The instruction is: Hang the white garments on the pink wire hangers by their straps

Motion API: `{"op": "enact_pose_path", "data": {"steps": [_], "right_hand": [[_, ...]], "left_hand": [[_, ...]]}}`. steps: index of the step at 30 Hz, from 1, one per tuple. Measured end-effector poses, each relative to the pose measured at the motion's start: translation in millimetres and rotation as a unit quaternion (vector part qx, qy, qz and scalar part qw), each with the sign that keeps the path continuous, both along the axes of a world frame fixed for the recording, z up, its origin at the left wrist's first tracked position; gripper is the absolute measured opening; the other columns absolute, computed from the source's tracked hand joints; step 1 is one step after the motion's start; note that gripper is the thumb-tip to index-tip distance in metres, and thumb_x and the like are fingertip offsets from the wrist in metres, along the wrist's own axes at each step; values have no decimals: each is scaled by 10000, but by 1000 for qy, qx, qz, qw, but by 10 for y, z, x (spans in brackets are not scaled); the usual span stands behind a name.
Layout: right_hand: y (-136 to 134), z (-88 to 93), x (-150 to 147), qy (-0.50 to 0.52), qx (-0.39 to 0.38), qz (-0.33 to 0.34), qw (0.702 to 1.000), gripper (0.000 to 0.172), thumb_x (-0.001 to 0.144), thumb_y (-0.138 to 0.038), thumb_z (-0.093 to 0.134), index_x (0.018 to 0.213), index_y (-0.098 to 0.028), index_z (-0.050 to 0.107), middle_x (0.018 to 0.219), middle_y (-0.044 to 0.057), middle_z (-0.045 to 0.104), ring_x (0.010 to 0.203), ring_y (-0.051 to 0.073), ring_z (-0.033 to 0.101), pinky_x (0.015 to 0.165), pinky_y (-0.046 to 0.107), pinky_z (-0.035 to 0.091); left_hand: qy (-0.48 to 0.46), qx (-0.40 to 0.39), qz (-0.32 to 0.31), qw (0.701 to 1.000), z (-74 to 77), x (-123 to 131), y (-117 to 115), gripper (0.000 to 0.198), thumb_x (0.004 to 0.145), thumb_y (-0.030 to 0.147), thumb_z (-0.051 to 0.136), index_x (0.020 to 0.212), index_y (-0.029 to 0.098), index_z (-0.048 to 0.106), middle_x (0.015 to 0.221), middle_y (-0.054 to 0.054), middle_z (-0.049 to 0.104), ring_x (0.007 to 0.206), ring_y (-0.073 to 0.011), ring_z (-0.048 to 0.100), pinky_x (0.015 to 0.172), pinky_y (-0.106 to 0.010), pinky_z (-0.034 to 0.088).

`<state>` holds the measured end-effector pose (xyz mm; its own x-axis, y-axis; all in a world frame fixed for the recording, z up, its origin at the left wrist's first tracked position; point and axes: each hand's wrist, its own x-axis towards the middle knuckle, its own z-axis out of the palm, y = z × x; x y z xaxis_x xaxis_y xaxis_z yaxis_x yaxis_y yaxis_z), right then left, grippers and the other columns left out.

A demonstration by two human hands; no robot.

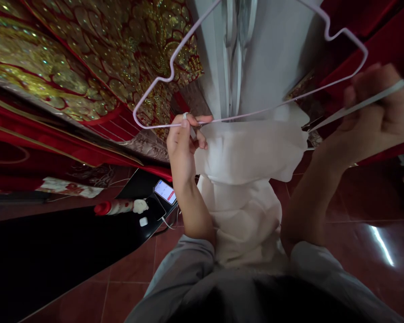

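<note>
A thin white wire hanger [175,67] is raised in front of me, its lower bar running across a white garment [249,157] that drapes down between my forearms. My left hand [183,139] is closed, pinching the hanger's lower bar and the top edge of the white fabric at its left end. My right hand [380,110] is closed near the hanger's right end, fingers wrapped round a pale strap or strip [360,104] that slants across the hand. That hand is slightly blurred.
Red garments with heavy gold sequin embroidery [87,58] hang at the upper left, dark red cloth [384,27] at the upper right. A black surface [54,251] at the lower left carries a lit phone [165,191], a charger [143,221] and a red-capped bottle [117,207]. The floor is red tile [363,237].
</note>
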<state>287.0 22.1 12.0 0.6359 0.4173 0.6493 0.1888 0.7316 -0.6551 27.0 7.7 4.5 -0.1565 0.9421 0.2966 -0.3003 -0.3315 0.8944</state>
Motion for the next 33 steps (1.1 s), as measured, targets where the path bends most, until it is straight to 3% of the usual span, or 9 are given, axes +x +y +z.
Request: {"op": "enact_pose_path", "data": {"steps": [6, 10, 14, 18, 20, 23, 26, 29, 33], "right_hand": [[-127, -75, -427, -291, -71, 117, 947, 370, 863, -100, 612, 1104, -324, 781, 1089, -20, 772, 1116, 212, 720, 1079, 479, 561], [-150, -109, -506, -346, -143, 88, 923, 212, 947, -201, 548, 994, -299, 731, 1097, -4, 746, 1137, 207, 683, 1133, 544, 507], [-190, -104, -532, -344, -184, 46, 920, 195, 965, -244, 500, 865, -261, 667, 1065, 19, 723, 1100, 211, 662, 1108, 538, 510], [-177, -107, -563, -353, -174, 60, 917, 187, 944, -209, 496, 819, -251, 629, 1028, 30, 704, 1062, 205, 650, 1078, 510, 516], [-172, -132, -571, -342, -155, 73, 924, 184, 927, -178, 508, 801, -246, 623, 999, 25, 696, 1052, 201, 648, 1075, 507, 508], [-181, -180, -573, -325, -150, 87, 930, 179, 911, -173, 514, 793, -246, 627, 1017, 19, 690, 1061, 201, 645, 1090, 519, 492], [-194, -202, -575, -319, -164, 87, 929, 180, 914, -197, 506, 801, -251, 635, 1036, 18, 684, 1066, 203, 640, 1101, 530, 480], [-201, -194, -585, -313, -169, 74, 932, 183, 918, -202, 509, 791, -247, 632, 1011, 18, 681, 1064, 201, 641, 1096, 524, 482], [-207, -187, -600, -310, -145, 70, 937, 184, 936, -211, 529, 793, -247, 639, 994, 20, 691, 1045, 200, 645, 1061, 513, 504]], "left_hand": [[-35, 16, -5, 999, 11, 85, -30, 228, 1000, 391, 620, 866, 212, 577, 1009, -69, 744, 498, -120, 412, 534, -287, 414], [-6, -2, 40, 999, -25, 53, -40, 67, 937, 288, 632, 925, 224, 615, 1016, -64, 761, 564, -140, 530, 596, -297, 475], [60, 32, 161, 985, -176, -136, -10, 226, 900, 160, 540, 1056, 258, 671, 1168, -50, 752, 813, -176, 686, 648, -303, 513], [148, 160, 331, 918, -318, -486, 26, 488, 904, 7, 411, 1185, 282, 701, 1259, 24, 720, 964, -157, 698, 681, -286, 516], [151, 203, 360, 898, -292, -638, 26, 415, 976, 36, 470, 1201, 289, 711, 1261, 42, 723, 996, -150, 699, 731, -288, 540], [116, 198, 324, 918, -103, -716, 21, 135, 969, 189, 705, 1083, 232, 762, 1150, 15, 767, 1063, -178, 705, 957, -354, 560], [127, 166, 242, 948, 159, -643, 50, 192, 887, 238, 819, 1073, 206, 779, 1095, -20, 773, 1001, -207, 712, 998, -403, 544], [203, 154, 142, 956, 373, -581, 131, 193, 872, 156, 810, 1063, 168, 782, 979, -33, 756, 898, -198, 688, 877, -353, 547], [282, 163, 90, 941, 519, -612, 311, 205, 845, -65, 645, 879, 113, 742, 764, 0, 649, 689, -129, 558, 637, -244, 425]]}}
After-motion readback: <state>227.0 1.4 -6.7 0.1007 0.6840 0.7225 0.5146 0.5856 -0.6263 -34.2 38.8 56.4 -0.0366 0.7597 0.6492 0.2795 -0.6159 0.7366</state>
